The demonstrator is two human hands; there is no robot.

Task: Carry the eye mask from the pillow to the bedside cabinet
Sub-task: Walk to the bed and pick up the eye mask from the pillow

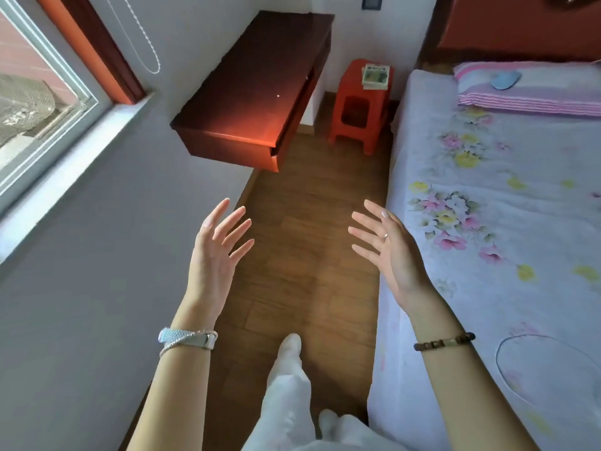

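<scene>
1. Both of my hands are empty: the left hand (216,245) and the right hand (388,245) float over the floor (292,271) with fingers spread wide, no grip on anything.
2. The mask (505,80) lies on the pillow (527,92), well apart from either hand, ahead and to the right of the right hand.
3. The right hand is the nearer one; it hangs just beside the bed (471,222) edge, so I judge it should do the pickup.
4. The mask's long axis runs roughly along the pillow's length, across the bed.
5. The cabinet (257,92) stands left of the pillow, past the stool (361,102), its top bare as far as I can see.
6. My next call: walk toward the pillow first, since the mask looks out of reach.
</scene>
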